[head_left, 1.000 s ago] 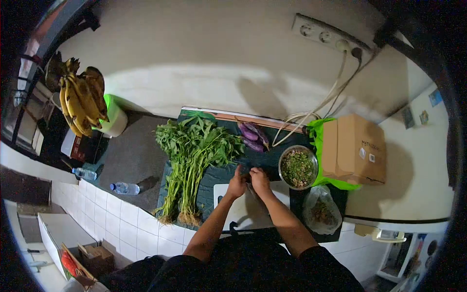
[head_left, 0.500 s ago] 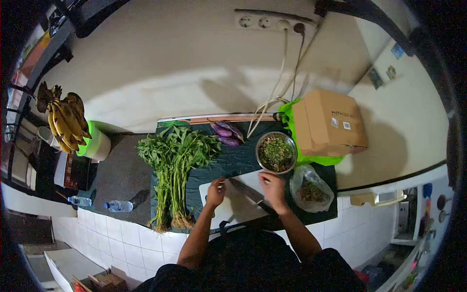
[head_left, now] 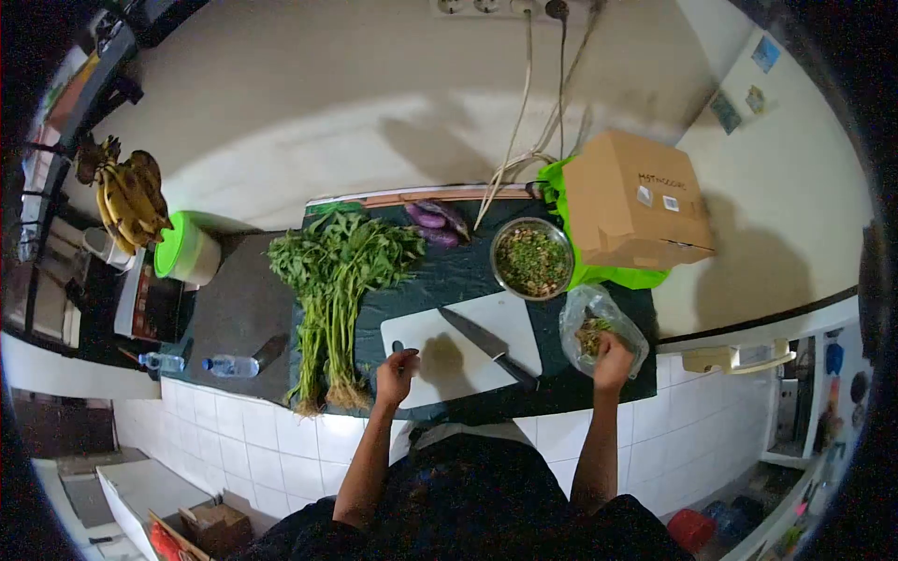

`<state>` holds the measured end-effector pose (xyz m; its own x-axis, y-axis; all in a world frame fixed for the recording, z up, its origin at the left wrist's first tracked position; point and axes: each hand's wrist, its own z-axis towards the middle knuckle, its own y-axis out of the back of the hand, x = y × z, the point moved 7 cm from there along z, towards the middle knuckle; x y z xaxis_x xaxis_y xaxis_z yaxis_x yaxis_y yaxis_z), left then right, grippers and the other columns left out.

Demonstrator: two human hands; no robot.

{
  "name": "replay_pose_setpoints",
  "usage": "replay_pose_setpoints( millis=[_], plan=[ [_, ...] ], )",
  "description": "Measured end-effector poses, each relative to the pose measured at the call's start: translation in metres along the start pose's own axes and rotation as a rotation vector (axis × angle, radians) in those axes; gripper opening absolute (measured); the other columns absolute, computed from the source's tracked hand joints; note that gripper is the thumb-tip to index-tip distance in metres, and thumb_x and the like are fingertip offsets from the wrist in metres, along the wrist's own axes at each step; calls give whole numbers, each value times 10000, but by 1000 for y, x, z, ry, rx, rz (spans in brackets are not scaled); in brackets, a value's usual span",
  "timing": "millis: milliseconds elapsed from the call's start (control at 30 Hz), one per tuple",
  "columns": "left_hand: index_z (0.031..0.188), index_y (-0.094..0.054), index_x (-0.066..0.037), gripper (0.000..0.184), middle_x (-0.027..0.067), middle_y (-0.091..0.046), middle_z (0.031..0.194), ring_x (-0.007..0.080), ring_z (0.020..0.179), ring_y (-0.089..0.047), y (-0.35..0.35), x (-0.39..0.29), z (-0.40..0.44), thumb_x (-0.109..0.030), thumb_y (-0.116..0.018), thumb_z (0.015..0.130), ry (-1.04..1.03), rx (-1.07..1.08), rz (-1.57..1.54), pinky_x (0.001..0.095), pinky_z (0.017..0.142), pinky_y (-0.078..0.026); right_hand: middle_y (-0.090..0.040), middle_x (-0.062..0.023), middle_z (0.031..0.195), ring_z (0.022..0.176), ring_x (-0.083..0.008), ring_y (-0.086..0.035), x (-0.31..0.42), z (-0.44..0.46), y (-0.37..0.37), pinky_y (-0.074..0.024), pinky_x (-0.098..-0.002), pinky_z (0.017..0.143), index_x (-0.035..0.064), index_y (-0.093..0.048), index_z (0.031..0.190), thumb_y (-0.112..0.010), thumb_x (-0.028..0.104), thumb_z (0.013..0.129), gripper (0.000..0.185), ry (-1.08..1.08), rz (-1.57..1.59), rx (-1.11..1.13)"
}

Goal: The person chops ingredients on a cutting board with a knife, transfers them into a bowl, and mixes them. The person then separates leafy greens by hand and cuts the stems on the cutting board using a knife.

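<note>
Two bare hands are held over a dark-covered counter (head_left: pixel 451 276). The left hand (head_left: pixel 397 376), fingers curled, is seen at the white cutting board (head_left: pixel 468 361)'s left edge; the right hand (head_left: pixel 614 360), fingers drawn together, is placed over a clear plastic bag (head_left: pixel 610 313) of scraps. Whether anything is pinched cannot be told. A knife (head_left: pixel 475 335) is laid diagonally on the board, near a filled metal bowl (head_left: pixel 493 262).

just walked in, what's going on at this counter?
The person's right hand is at the plastic bag; whether it grips anything is unclear. The left hand is by the left edge of the cutting board. A knife lies on the board. Beyond is a bowl of chopped food; leafy greens lie left.
</note>
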<state>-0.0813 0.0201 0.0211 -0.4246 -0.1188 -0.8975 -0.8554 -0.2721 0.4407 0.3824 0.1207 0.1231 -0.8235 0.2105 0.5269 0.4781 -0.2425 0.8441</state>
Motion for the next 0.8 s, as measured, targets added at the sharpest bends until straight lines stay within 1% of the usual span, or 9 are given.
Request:
replay_pose_setpoints(
  millis=[67,133,233,333,400,467,533,633,800],
  plan=[
    [1009,-684,-19,220,84,-691,748,123,652,-657,4,10,-9,-201,-622,903,276,103,-43,285,607,-523,-666,-212,858,781,-363,-660,-13,5,-9,-511,-394,725,9,-687,926,-616,79,844,129,11,-14,-49],
    [999,-683,-8,218,85,-693,760,117,652,-654,8,5,-13,-191,-618,900,286,95,-16,285,606,-523,-665,-210,863,792,-370,-655,-9,8,-7,-507,-411,725,3,-685,938,-634,75,838,134,-66,-140,45],
    [982,-681,3,200,101,-694,760,138,639,-659,10,7,-21,-164,-608,899,334,119,-9,292,608,-525,-662,-206,864,793,-391,-642,-17,11,-10,-497,-448,713,10,-683,915,-661,101,819,134,166,-111,-135],
    [1015,-680,-30,190,162,-688,916,254,809,-684,22,-8,-13,-107,-602,860,40,-14,111,339,697,-533,-663,-227,885,831,-400,-641,-11,8,-8,-500,-446,746,6,-682,926,-649,92,820,141,96,-161,-79],
    [1011,-676,-39,197,162,-675,951,305,859,-665,37,1,-14,-88,-605,834,94,-47,110,374,737,-527,-663,-236,923,870,-404,-641,-9,5,-12,-506,-440,774,8,-674,974,-660,81,808,183,35,-155,-3],
    [980,-669,-28,177,157,-668,926,344,836,-650,68,1,-16,-77,-604,823,7,-251,357,417,754,-520,-664,-234,941,878,-400,-643,3,-3,-17,-510,-439,774,14,-668,997,-663,71,803,202,207,-270,-106],
    [1022,-650,-44,218,165,-633,988,371,925,-605,95,-7,-22,-86,-611,812,54,-329,423,449,791,-502,-665,-231,960,886,-397,-645,24,-16,-22,-514,-438,775,20,-662,1020,-665,61,799,225,377,-382,-214],
    [1255,-518,-78,529,185,-523,1150,378,1086,-506,125,22,-27,-190,-696,769,328,-301,783,446,900,-444,-673,-197,914,836,-350,-664,42,-31,-53,-527,-400,726,11,-652,1029,-665,47,800,232,368,-122,-10],
    [1368,-380,-56,704,223,-504,1178,403,1077,-510,141,57,-36,-143,-696,744,409,-179,787,468,896,-452,-671,-161,842,755,-264,-676,125,-90,-94,-524,-364,681,6,-649,981,-696,55,791,201,461,225,275]
  ],
)
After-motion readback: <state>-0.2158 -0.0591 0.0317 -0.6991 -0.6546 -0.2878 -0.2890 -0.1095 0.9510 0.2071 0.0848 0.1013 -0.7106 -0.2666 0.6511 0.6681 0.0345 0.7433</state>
